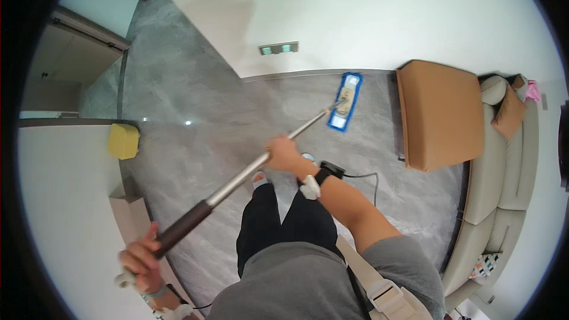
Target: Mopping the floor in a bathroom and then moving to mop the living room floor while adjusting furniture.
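A flat mop (234, 185) slants across the view from lower left to upper centre. My left hand (140, 259) is closed round the top end of its dark brown grip, with the thumb raised along the side. Further down, my right hand (284, 154) wraps the silver pole. The blue-edged mop head (339, 122) lies flat on the grey floor, near the foot of the white wall and left of the brown ottoman. Both wrists wear straps with white pieces attached.
At the right stand a brown ottoman (441, 115) and a beige sofa (483, 192) with cushions. A yellow stool or bin (123, 141) sits by the left wall. The white wall (367, 18) has a corner left of centre. A doorway opens at upper left. My feet stand below the pole.
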The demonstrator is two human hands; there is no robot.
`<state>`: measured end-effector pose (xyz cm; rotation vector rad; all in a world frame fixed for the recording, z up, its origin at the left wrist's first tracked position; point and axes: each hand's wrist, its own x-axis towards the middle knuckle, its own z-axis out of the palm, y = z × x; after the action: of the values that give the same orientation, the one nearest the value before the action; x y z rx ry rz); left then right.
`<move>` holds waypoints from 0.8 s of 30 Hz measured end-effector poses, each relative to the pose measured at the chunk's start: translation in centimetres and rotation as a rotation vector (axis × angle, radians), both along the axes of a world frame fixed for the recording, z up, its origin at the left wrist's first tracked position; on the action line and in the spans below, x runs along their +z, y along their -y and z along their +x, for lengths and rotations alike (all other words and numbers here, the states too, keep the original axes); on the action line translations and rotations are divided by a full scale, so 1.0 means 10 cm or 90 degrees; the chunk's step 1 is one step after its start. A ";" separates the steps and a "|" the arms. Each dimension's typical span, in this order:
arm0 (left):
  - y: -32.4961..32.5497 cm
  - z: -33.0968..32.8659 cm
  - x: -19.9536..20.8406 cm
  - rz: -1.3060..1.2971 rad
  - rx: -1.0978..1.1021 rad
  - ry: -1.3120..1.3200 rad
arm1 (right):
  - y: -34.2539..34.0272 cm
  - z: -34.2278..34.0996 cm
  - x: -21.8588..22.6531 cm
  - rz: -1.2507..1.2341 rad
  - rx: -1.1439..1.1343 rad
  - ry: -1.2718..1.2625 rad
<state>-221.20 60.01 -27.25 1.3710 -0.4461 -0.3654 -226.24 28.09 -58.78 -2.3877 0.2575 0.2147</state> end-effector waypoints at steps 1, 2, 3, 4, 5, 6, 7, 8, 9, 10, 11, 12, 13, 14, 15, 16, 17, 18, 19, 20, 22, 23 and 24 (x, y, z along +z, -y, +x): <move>-0.27 0.15 0.21 0.012 0.015 0.047 | -0.35 0.21 0.07 0.012 0.012 -0.011; -0.51 0.27 0.40 0.024 0.031 0.097 | -0.67 0.42 0.13 0.023 0.025 -0.020; -0.69 0.29 0.69 0.021 0.066 0.143 | -1.05 0.65 0.30 0.085 0.055 0.002; -0.86 0.29 0.94 0.013 0.095 0.184 | -1.37 0.82 0.49 0.144 0.078 0.017; -1.07 0.29 1.20 0.059 0.087 0.183 | -1.66 0.98 0.68 0.193 0.107 0.028; -1.31 0.38 1.27 0.047 0.076 0.177 | -1.80 1.12 0.76 0.220 0.112 0.030; -1.40 0.38 1.37 0.067 0.091 0.198 | -1.94 1.29 0.78 0.219 0.114 0.037; -1.47 0.42 1.39 0.086 0.103 0.217 | -2.05 1.43 0.80 0.243 0.143 0.063; -1.42 0.45 1.39 0.090 0.106 0.217 | -2.19 1.49 0.81 0.272 0.176 0.084; -1.27 0.46 1.39 0.050 0.032 0.298 | -2.29 1.49 0.84 0.279 0.182 0.080; -1.20 0.48 1.38 0.008 -0.048 0.375 | -2.35 1.48 0.85 0.287 0.193 0.084; -1.26 0.50 1.38 0.009 -0.056 0.370 | -2.33 1.48 0.88 0.294 0.194 0.091; -1.35 0.54 1.38 -0.007 -0.077 0.383 | -2.31 1.48 0.90 0.294 0.181 0.089; -1.43 0.59 1.36 -0.025 -0.100 0.394 | -2.28 1.45 0.92 0.302 0.167 0.094; -1.35 0.61 1.37 -0.029 -0.117 0.372 | -2.27 1.37 0.96 0.311 0.153 0.097; -1.29 0.69 1.36 -0.035 -0.136 0.368 | -2.21 1.35 1.01 0.309 0.134 0.098; -1.24 0.74 1.34 -0.050 -0.136 0.372 | -2.12 1.32 1.07 0.299 0.140 0.064; -1.20 0.77 1.32 -0.066 -0.138 0.375 | -2.02 1.27 1.09 0.290 0.144 0.029; -1.17 0.84 1.31 -0.064 -0.146 0.362 | -1.92 1.20 1.07 0.291 0.122 0.029; -1.13 0.93 1.24 -0.070 -0.166 0.355 | -1.81 1.13 1.04 0.265 0.097 0.008; -0.89 1.06 1.03 -0.115 -0.133 0.283 | -1.49 0.99 0.94 0.239 0.057 -0.011; -0.99 1.21 0.92 -0.087 -0.042 0.203 | -1.25 0.89 0.87 0.216 0.010 -0.017; -1.06 1.36 0.76 -0.057 0.044 0.120 | -1.00 0.75 0.80 0.192 -0.041 -0.026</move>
<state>-207.65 70.59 -19.70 1.3357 -0.5627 -0.1580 -218.72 38.05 -50.80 -2.0754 0.2988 0.2538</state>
